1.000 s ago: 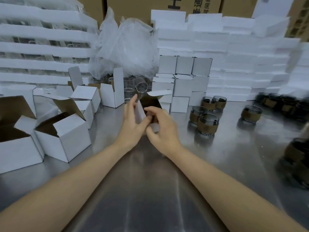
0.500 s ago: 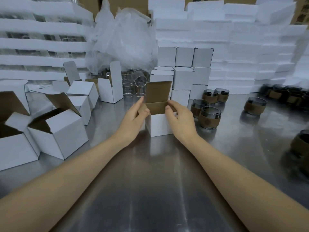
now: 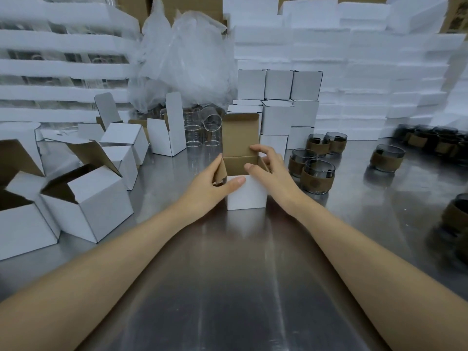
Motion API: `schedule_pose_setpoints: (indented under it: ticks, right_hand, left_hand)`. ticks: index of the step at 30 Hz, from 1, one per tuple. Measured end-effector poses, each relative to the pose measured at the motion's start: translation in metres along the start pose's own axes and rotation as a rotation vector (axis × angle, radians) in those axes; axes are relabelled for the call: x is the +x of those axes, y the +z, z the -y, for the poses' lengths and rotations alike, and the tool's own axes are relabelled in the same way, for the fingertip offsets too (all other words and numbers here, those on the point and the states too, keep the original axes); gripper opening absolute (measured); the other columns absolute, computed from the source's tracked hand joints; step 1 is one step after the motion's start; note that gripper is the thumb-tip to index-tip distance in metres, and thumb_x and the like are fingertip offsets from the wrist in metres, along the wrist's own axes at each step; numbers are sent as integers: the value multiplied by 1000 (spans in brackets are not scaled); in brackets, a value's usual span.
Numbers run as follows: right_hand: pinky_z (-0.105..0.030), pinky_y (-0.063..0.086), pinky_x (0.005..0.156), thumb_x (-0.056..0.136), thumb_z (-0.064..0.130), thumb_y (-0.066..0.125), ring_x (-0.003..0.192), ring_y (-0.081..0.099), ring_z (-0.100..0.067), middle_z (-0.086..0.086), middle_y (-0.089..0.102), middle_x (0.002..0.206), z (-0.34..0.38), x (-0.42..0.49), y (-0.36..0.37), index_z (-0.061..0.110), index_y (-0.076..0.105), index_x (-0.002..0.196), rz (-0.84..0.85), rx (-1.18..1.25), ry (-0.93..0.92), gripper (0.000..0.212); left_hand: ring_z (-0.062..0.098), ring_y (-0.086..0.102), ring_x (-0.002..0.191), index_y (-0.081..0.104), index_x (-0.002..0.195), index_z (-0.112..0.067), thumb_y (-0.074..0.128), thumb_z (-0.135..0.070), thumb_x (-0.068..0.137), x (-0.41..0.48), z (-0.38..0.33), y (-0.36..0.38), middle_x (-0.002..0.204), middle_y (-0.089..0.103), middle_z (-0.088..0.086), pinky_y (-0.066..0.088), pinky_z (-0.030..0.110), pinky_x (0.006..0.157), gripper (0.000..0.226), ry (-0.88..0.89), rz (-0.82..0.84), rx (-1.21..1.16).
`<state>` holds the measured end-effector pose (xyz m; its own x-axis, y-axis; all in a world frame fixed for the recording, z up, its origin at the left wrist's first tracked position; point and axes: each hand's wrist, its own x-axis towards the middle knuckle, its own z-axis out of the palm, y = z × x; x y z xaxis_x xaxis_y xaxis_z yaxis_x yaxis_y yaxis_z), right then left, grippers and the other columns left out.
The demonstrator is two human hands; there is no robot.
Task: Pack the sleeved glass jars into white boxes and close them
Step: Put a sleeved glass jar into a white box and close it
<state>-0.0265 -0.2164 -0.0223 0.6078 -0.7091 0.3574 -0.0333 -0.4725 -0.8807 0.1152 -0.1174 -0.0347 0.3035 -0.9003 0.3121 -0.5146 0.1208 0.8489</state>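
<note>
A: Where's the white box [image 3: 247, 196]?
B: Centre of the steel table [image 3: 228, 287], upright. Lid flap stands up at its 12 o'clock, brown inside showing.
A: Hands?
B: Left hand [image 3: 210, 183] at the box's 9 o'clock. Thumb lies across the front face, fingers behind the left side flap, pinching it. Right hand [image 3: 271, 171] at 3 o'clock. Fingers curl over the right side flap, thumb at the front rim, forefinger touching the lid flap.
A: Jars?
B: Sleeved jars [image 3: 317, 177] at 2 o'clock, nearest one close to the right wrist. Open boxes [image 3: 86, 206] at 9, closed boxes [image 3: 278, 84] stacked at 12.
</note>
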Motion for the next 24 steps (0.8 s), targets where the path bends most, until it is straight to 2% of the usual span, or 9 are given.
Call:
schedule_pose_setpoints:
  ticks: [2, 5, 9, 12, 15, 18, 20, 22, 24]
  right_hand:
    - [-7, 38, 84, 92, 27, 61, 108, 50, -5, -7, 42, 128, -1, 2, -2, 32, 38, 138, 30, 16, 11, 52]
    - [-15, 37, 90, 93, 29, 59, 118, 48, -11, -6, 43, 134, -2, 3, -4, 29, 32, 144, 57, 5, 30, 57]
    - [-24, 31, 103, 96, 35, 53, 124, 41, -8, 0, 38, 141, -5, 2, -5, 24, 32, 146, 81, -85, 2, 55]
    - [-18, 26, 100, 98, 39, 47, 118, 37, 2, 6, 36, 135, -6, 1, -8, 19, 34, 146, 85, -166, -37, 54]
    - [-20, 29, 105, 100, 41, 41, 114, 37, 7, 9, 34, 132, -7, 2, -10, 16, 40, 142, 83, -231, -92, 48]
    - [-19, 25, 109, 101, 38, 40, 130, 32, 4, 11, 33, 148, -10, 4, -12, 14, 46, 136, 101, -222, -130, 43]
    - [-19, 25, 110, 101, 35, 40, 135, 32, 2, 12, 35, 150, -12, 4, -12, 10, 51, 128, 121, -161, -136, 38]
    - [-24, 29, 110, 102, 34, 40, 132, 38, -2, 10, 43, 145, -13, 3, -12, 8, 54, 119, 101, -153, -156, 34]
    - [-26, 37, 101, 101, 38, 38, 119, 49, -5, 7, 55, 130, -13, 2, -10, 10, 56, 114, 58, -161, -182, 36]
  left_hand:
    - [-9, 55, 108, 44, 131, -34, 69, -42, 81, 0, 2, -1, 122, 59, -20, 42, 11, 90, 56, -10, -26, -9]
    - [-13, 56, 101, 41, 124, -34, 77, -37, 76, 0, 6, 0, 117, 58, -23, 42, 2, 77, 60, -19, -10, -18]
    - [-5, 53, 111, 39, 126, -28, 83, -34, 69, 0, 6, 0, 123, 51, -15, 46, 13, 90, 72, -20, 15, 16]
    - [4, 39, 125, 41, 124, -21, 84, -35, 68, 0, 4, 0, 128, 28, -5, 32, 6, 98, 72, 44, -31, 151]
    - [4, 22, 138, 42, 127, -17, 82, -43, 64, -2, 2, 0, 140, 13, -8, 22, 19, 112, 79, 95, -35, 184]
    - [2, 28, 135, 41, 132, -17, 79, -57, 61, -3, 1, 0, 143, 17, -13, 28, 27, 113, 90, 101, -30, 202]
    - [3, 28, 133, 43, 128, -20, 77, -59, 61, -4, 2, 1, 139, 19, -15, 29, 28, 112, 85, 114, -60, 253]
    - [3, 24, 135, 44, 124, -22, 72, -61, 61, -5, 2, 2, 137, 19, -14, 28, 29, 113, 79, 137, -76, 276]
    - [6, 22, 137, 45, 122, -19, 68, -65, 60, -6, 0, 2, 139, 18, -13, 27, 30, 114, 81, 150, -71, 259]
